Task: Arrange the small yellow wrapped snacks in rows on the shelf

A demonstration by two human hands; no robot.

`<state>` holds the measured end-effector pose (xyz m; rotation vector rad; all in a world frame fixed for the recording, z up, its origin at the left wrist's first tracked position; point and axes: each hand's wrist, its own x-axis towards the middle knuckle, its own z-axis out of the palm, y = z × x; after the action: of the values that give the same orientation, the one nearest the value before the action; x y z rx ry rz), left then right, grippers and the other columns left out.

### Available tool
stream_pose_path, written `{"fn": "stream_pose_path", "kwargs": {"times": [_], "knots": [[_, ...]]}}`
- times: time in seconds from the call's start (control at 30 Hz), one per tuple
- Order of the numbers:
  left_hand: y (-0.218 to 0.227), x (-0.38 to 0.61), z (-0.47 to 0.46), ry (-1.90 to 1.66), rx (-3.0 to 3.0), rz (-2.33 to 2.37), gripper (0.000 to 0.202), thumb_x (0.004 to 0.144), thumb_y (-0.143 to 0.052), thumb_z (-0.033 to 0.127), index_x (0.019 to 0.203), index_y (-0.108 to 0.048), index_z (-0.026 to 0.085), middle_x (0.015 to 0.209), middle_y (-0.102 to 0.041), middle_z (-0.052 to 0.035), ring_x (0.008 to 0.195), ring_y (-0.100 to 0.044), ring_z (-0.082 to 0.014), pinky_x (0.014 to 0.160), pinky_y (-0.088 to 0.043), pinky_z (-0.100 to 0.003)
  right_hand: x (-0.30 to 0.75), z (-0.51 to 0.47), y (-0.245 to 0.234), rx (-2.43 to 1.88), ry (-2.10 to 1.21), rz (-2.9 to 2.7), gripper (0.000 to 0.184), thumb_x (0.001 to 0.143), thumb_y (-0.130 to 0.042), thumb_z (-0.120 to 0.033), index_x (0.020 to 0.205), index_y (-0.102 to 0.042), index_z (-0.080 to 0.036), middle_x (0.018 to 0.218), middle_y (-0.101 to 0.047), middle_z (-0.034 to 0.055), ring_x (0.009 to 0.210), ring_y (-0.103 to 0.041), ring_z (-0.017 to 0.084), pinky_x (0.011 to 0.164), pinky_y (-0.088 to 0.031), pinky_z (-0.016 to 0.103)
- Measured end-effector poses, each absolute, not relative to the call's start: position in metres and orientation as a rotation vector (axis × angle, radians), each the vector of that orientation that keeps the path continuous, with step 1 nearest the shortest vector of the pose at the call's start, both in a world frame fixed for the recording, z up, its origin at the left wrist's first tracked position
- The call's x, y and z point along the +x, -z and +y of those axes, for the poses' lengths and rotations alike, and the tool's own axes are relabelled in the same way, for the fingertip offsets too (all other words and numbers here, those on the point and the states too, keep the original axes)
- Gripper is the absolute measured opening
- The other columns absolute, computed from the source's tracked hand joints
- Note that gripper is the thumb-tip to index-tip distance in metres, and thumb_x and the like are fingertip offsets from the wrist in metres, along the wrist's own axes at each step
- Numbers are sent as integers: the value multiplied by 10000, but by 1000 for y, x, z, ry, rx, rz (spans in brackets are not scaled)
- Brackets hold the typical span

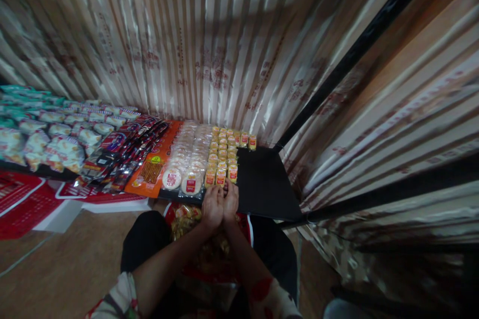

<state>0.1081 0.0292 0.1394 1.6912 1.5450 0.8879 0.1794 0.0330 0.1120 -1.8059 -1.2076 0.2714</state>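
My left hand (213,207) and my right hand (230,203) are close together at the front edge of a black shelf (262,179). Both have their fingers curled in at the near end of small yellow packets with red labels (221,176), standing in tidy rows. The left fingers press against the front packets, and the right fingertips close on the rightmost front one. Below my wrists, between my knees, an open red bag (187,219) holds more wrapped yellow pieces. Just left of the yellow rows lie round white crackers in clear wrappers (191,184).
Further left are orange snack packs (151,169), dark shiny packets (108,154), white snack bags (65,152) and green bags (26,97). Red boxes (22,199) are below the shelf. Pleated printed sheeting (224,50) hangs behind, and black poles (348,55) frame the right side.
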Motion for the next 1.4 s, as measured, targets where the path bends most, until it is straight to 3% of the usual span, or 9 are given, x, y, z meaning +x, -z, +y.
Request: {"fn": "stream_pose_path", "kwargs": {"times": [0.43,0.87,1.13,1.4], "knots": [[-139,99,20,-899,1695,1583,285,822,-407,152,1015,-616,131,1045,-604,-102,1021,-561,-174,947,-446,-313,171,19,-100,-1694,-325,-1126,443,774,-427,-197,1204,-523,-164,1109,-525,116,985,-523,183,811,-490,305],[-112,59,-16,-709,1761,1528,258,779,-401,86,844,-642,149,901,-633,-64,893,-571,-150,850,-441,-259,140,-34,-76,-1670,-244,-1271,247,830,-354,-206,922,-580,-168,880,-580,76,872,-532,185,830,-440,343],[-82,34,-35,-319,1740,1672,313,852,-333,160,870,-645,142,962,-655,-87,929,-575,-157,882,-403,-254,125,-55,-57,-1891,-547,-1595,325,862,-292,-168,865,-615,-189,877,-628,69,866,-550,176,811,-407,304],[-47,7,-40,42,1661,1731,297,826,-425,208,991,-645,97,1056,-645,-145,1010,-583,-203,854,-420,-273,129,-65,-38,-2221,-1051,-1931,286,862,-403,-232,980,-650,-147,1003,-681,126,899,-620,195,739,-410,259]]}}
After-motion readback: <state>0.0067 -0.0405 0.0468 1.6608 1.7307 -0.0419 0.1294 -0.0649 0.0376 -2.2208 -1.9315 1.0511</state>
